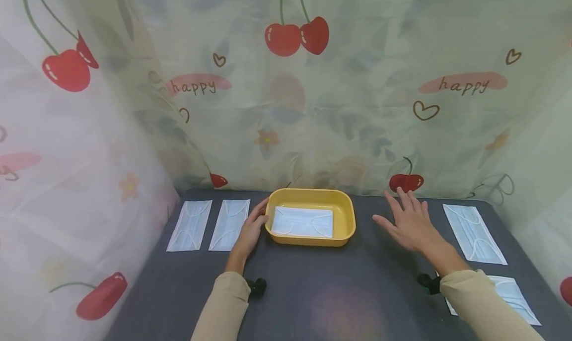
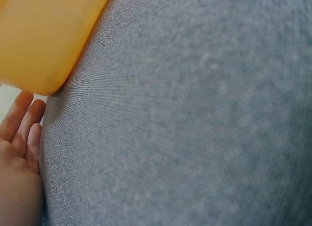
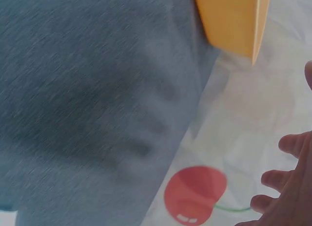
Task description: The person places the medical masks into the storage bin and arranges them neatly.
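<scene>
A yellow tray [image 1: 346, 217] stands mid-table with one white face mask [image 1: 303, 222] lying flat inside. My left hand [image 1: 252, 228] rests with straight fingers against the tray's left end; the left wrist view shows those fingers [image 2: 22, 126] beside the tray's corner [image 2: 44, 36]. My right hand [image 1: 408, 221] hovers open, fingers spread, over the dark cloth to the right of the tray and holds nothing. In the right wrist view its fingertips [image 3: 290, 175] show at the right edge, with the tray's wall [image 3: 234, 19] at the top.
Two masks [image 1: 189, 225] [image 1: 230, 224] lie side by side left of the tray. Another mask [image 1: 474, 233] lies at the right and one [image 1: 511, 296] near the right forearm. A cherry-print curtain [image 1: 286, 98] closes the back and sides.
</scene>
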Demonstrator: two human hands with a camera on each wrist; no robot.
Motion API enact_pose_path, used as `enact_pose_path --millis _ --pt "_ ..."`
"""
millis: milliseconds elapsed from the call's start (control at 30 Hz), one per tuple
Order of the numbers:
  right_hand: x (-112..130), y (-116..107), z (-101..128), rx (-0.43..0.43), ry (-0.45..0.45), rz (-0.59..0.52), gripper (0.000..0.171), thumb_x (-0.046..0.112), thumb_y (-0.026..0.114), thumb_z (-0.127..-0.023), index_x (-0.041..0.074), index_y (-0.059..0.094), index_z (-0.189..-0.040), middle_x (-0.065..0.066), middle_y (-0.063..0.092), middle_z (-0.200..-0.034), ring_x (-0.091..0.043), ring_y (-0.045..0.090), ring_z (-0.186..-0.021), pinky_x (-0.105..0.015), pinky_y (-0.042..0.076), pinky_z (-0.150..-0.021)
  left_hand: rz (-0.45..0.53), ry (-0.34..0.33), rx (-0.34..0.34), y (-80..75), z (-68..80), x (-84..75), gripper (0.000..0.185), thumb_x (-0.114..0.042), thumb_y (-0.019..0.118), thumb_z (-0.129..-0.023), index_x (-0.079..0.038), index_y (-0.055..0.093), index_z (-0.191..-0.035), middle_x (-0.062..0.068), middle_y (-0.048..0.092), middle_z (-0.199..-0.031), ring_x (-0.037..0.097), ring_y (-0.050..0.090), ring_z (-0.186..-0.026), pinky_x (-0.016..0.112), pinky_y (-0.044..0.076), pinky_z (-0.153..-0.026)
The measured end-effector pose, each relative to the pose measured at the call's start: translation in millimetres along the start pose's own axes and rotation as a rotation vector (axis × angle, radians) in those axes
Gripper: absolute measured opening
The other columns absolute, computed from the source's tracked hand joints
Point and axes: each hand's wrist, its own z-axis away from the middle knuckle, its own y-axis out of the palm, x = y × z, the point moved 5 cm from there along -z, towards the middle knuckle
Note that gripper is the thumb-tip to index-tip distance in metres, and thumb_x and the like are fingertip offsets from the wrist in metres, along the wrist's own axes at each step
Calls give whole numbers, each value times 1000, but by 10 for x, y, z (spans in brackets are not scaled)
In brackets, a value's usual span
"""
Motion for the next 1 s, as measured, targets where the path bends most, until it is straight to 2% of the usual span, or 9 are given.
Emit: enact_pose_path --millis 233,467,667,767,900,1000 --pt "-135 19 39 17 16 -14 95 71 45 -95 7 22 -162 -33 11 -166 -59 7 -150 -80 4 -116 2 13 -14 -29 -6 35 51 -26 48 -102 -36 45 -152 8 52 -153 29 44 -146 57 25 -125" --pt "-306 9 115 -3 23 -7 93 67 48 -97 2 25 -160 -36 15 -163 -62 12 -147 -82 8 -113 20 2 -2 -8 -4 47 50 -27 48 -102 -37 46 -151 6 51 -155 28 42 -148 57 24 -126" --pt "-475 2 201 12 38 -17 93 66 46 -98 0 24 -159 -39 15 -161 -63 12 -146 -83 10 -112 34 -16 5 -9 -4 40 50 -28 48 -104 -37 44 -153 6 48 -158 28 38 -150 56 20 -127" --pt "-582 7 268 10 55 -30 93 65 47 -98 -2 24 -158 -41 16 -160 -65 13 -145 -84 11 -110 35 -25 30 4 1 9 52 -26 47 -105 -33 41 -156 9 45 -160 29 36 -152 57 19 -127" --pt "-726 28 358 10 70 -40 92 65 47 -98 -2 25 -158 -42 16 -159 -66 15 -143 -85 11 -108 6 -33 53 12 106 -175 53 -20 45 -105 -25 39 -158 13 45 -159 33 38 -151 58 22 -126" --pt "-822 45 422 12 72 -41 91 64 47 -99 -2 25 -157 -43 17 -158 -66 17 -142 -85 13 -107 -7 -32 52 5 96 -153 53 -22 45 -105 -26 38 -158 12 45 -159 32 38 -151 59 23 -126"
